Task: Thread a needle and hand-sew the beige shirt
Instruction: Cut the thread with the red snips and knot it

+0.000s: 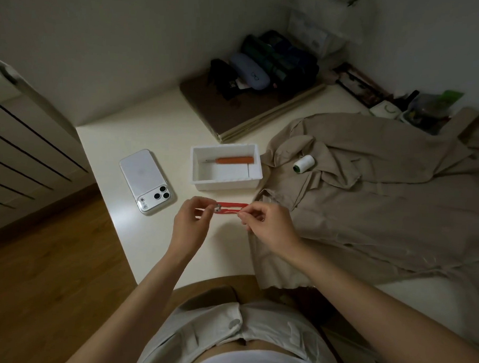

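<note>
The beige shirt (369, 203) lies crumpled over the right half of the white table (158, 139). A white thread spool (303, 164) rests on its collar area. My left hand (191, 223) and my right hand (269, 223) hover close together above the table's front edge, each with fingertips pinched on something too thin to make out. Beneath and between them lies a red thread snipper (230, 208) on the table. No needle or thread strand is plainly visible.
A white tray (225, 167) holding an orange-handled tool (233, 160) stands behind my hands. A white phone (147, 181) lies to the left. Books, a glasses case (248, 70) and dark clutter fill the far corner. The table's left edge drops to a wooden floor.
</note>
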Motion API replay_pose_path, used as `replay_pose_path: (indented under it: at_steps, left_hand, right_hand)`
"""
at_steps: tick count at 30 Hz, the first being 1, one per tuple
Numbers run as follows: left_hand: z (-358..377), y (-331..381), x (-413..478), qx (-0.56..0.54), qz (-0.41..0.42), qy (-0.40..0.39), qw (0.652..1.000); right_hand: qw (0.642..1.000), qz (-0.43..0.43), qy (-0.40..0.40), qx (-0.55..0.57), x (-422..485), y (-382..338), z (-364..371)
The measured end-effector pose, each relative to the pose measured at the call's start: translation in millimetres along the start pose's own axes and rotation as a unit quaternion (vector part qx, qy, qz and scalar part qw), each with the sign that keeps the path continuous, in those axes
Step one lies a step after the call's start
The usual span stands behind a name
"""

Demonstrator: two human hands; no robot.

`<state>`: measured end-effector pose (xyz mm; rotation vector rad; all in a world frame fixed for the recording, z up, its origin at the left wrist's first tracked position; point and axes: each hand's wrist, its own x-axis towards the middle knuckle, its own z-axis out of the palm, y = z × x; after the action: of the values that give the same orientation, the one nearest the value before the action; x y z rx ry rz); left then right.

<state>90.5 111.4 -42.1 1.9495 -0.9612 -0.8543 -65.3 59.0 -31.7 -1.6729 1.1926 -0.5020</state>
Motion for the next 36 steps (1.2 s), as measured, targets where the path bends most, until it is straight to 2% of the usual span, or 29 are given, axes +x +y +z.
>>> replay_pose_path:
  at_steps: [3,6,9,11,18,22,27,29,32,36]
  left_hand:
    - [-3,9,-2,-0.009,0.080,0.040,0.996]
    - [-1,21,-4,0.065,0.195,-0.012,0.979]
    - [9,27,1,0.209,0.315,-0.048,0.924]
    - [16,30,4,0.249,0.355,-0.063,0.899]
    - [29,42,8,0.290,0.390,-0.072,0.871]
    - [35,47,7,0.279,0.375,-0.062,0.882]
    - [42,51,10,0.258,0.367,-0.057,0.892]
    - [44,53,11,0.240,0.368,-0.058,0.897]
    - [48,57,12,0.206,0.370,-0.062,0.904]
    - [55,59,12,0.145,0.384,-0.074,0.909]
  right_hand:
    - [1.000,-0.003,0.014,-0.006,-3,3,-9]
    - [1.000,-0.004,0.017,-0.005,-7,4,-17]
    - [1.000,-0.009,0.017,-0.014,-10,2,-23]
    - [0.999,-0.012,0.019,-0.025,-11,2,-28]
    - [1.000,-0.010,0.020,-0.014,-14,7,-45]
    - [0.998,0.034,0.003,0.059,-14,11,-54]
    - [0.995,0.076,-0.001,0.065,-12,6,-68]
    - [0.989,0.118,0.012,0.083,-10,5,-71]
    - [0.963,0.212,-0.028,0.163,-7,6,-74]
    - [0.898,0.273,-0.086,0.333,-6,0,-77]
